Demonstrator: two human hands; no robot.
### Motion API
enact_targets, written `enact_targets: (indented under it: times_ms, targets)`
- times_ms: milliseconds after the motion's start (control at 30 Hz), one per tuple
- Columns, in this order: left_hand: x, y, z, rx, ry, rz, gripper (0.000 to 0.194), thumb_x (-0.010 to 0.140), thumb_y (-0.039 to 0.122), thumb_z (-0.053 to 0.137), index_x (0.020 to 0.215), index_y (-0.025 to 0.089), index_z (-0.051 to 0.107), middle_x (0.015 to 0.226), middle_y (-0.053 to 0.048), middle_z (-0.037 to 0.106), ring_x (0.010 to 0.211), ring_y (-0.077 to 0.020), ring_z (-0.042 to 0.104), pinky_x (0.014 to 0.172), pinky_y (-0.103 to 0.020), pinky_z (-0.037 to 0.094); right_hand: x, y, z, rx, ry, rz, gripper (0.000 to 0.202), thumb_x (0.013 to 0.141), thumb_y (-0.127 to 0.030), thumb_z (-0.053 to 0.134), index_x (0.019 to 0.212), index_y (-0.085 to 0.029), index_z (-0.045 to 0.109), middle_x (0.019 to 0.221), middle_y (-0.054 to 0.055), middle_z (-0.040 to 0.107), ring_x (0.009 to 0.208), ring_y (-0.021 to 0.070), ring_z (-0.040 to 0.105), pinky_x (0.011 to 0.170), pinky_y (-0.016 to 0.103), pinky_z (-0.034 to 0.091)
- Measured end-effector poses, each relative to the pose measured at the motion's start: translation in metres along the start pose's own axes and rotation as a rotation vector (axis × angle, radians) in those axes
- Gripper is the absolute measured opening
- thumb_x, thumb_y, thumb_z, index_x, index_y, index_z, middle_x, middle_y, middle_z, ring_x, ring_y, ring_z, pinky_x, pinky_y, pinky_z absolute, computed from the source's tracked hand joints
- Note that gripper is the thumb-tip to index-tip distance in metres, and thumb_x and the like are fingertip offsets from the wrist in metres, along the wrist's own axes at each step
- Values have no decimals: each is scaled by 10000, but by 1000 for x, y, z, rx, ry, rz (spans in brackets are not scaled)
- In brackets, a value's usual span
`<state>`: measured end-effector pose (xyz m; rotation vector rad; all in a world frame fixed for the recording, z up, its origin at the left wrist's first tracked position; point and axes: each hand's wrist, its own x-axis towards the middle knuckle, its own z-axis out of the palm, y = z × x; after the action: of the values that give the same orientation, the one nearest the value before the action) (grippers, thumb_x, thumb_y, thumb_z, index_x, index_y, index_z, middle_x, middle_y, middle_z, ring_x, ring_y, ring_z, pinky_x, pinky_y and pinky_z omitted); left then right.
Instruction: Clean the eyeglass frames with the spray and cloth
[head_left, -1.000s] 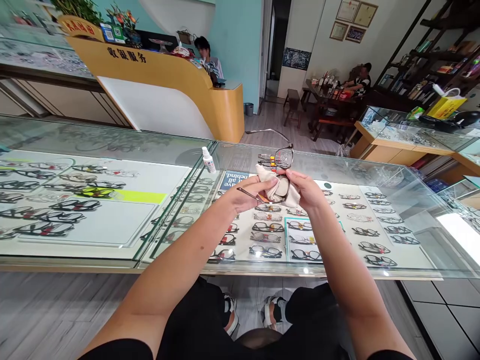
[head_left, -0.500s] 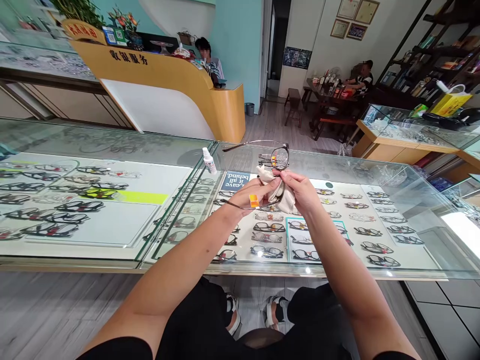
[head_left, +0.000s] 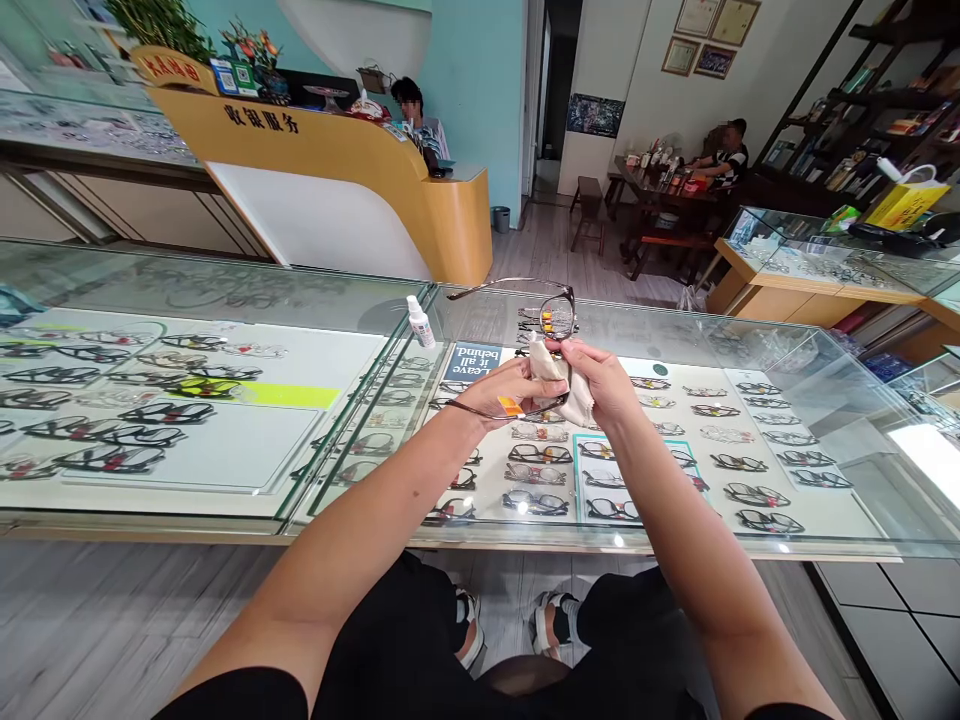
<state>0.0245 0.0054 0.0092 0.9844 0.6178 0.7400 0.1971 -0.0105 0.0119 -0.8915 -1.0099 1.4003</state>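
Note:
Dark-framed glasses are held up above the glass display case, one lens upright beyond my fingers and both temples pointing left. An orange tag hangs on the nearer temple. My left hand is closed on a pale cloth wrapped round the nearer lens, which is hidden. With thumb and fingers pinched at the middle of the frame, my right hand holds the glasses, and the cloth hangs beside its palm. A small white spray bottle stands on the glass to the left.
Rows of glasses lie inside the glass case under my hands. Another case section adjoins on the left. Beyond are a cashier counter with a person behind it, and a person seated at a dark table.
My left fingers and the cloth have shifted slightly over the nearer lens, and the cloth's top has moved right. The orange tag has tilted. My right hand has stayed nearly still.

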Motion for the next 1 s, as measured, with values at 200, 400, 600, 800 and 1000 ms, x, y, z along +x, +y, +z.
enact_targets:
  times_ms: [200,400,600,800,1000]
  targets:
    - [6,-11,6,-16,123,146,583,679,465,1034,1103,130,815,953,-68,794,880,-177,729,838,-301,570,2,4,-1,-3,-31,8,442,708,-596,967,979,-252,902,1081,49,769,1015,228,669,932,365,545]
    - [2,-3,8,-39,114,144,574,669,522,1028,1050,145,822,840,-34,767,750,-138,679,741,-267,547,3,-2,-6,24,-45,-15,372,724,-537,974,927,-233,907,1026,34,738,925,185,660,886,330,557]
    - [-2,8,5,-26,40,85,715,543,284,1094,1176,132,800,898,-52,786,801,-163,713,767,-277,536,3,-3,-7,33,-13,0,410,698,-557,980,933,-231,898,1017,49,784,869,193,669,831,347,554]
    - [3,-12,13,-52,161,197,527,651,382,1051,1050,150,797,839,-18,762,811,-156,706,835,-293,552,6,1,-10,-30,-66,-24,403,723,-576,961,940,-242,900,1017,30,734,909,186,651,855,332,536]
    - [7,-11,7,-30,123,148,539,734,529,988,1062,141,808,877,-50,774,809,-176,702,822,-321,564,5,-4,-11,-58,-39,-62,414,730,-596,942,925,-234,896,1046,30,689,937,190,634,886,340,522]
